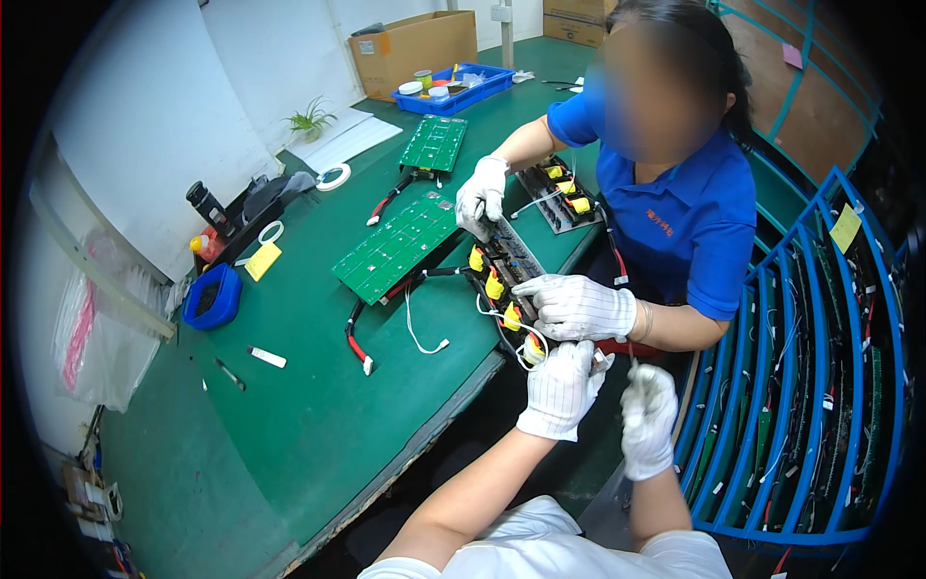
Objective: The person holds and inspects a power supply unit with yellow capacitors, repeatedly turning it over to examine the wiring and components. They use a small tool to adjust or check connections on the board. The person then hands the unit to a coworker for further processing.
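Note:
A circuit board [518, 253] with yellow-wrapped parts and cables lies at the edge of the green table, angled toward me. My left hand [559, 394], in a white striped glove, is closed at its near end, beside a small white connector [602, 360]. What exactly those fingers grip is hidden. To the right, away from the board, my gloved right hand [649, 422] is closed around a thin rod-like thing [632, 355] that sticks up from it. Across from me, a co-worker's gloved hand [480, 196] holds the board's far end, and their other hand [577, 307] rests on its near part.
Green circuit boards [397, 248] with red and black cables lie on the table [280, 425]. Another yellow-wrapped board [561, 196] sits by the co-worker. A blue rack [793, 386] full of boards stands close at right. At left is a blue bin [212, 296].

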{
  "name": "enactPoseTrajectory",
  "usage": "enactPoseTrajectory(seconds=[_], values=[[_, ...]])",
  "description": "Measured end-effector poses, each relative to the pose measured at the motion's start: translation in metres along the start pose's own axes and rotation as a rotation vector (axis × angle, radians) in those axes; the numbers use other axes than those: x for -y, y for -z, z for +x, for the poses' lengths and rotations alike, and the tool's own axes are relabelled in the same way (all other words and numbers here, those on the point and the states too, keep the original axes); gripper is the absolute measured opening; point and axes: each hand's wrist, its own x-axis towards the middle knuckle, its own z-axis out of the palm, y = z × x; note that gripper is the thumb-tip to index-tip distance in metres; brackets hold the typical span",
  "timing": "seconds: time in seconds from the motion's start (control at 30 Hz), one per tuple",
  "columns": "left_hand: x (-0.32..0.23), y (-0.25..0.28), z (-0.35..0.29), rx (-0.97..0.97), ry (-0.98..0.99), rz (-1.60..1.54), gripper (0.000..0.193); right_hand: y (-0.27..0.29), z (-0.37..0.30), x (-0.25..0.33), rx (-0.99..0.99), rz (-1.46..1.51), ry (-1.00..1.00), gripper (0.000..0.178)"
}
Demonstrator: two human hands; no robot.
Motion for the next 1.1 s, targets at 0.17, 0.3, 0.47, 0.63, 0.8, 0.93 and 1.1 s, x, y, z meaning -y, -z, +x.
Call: enactPoseTrajectory(seconds=[0.17, 0.3, 0.47, 0.63, 0.8, 0.93, 1.1], values=[[0.0, 0.005, 0.0, 0.037, 0.011, -0.021, 0.025, -0.011, 0.105, 0.078, 0.233, -0.625, 0.489, 0.025], [0.001, 0.007, 0.0, 0.011, 0.012, 0.004, 0.025, -0.022, 0.125, 0.091, 0.294, -0.686, 0.624, 0.029], [0.0, 0.009, 0.001, 0.0, -0.004, -0.032, 0.026, -0.009, 0.131, 0.063, 0.265, -0.331, 0.497, 0.021], [0.004, 0.011, -0.002, -0.007, -0.016, -0.016, 0.027, -0.027, 0.145, 0.064, 0.301, -0.729, 0.301, 0.023], [0.005, 0.007, -0.001, -0.008, -0.029, -0.009, 0.028, -0.049, 0.186, 0.038, 0.504, -0.988, 0.166, 0.022], [0.003, 0.006, 0.0, 0.009, -0.04, -0.013, 0.027, -0.072, 0.202, 0.032, 0.529, -0.987, 0.162, 0.026], [0.005, 0.007, 0.002, 0.001, -0.04, -0.02, 0.027, -0.093, 0.211, 0.017, 0.553, -0.949, 0.215, 0.026]])
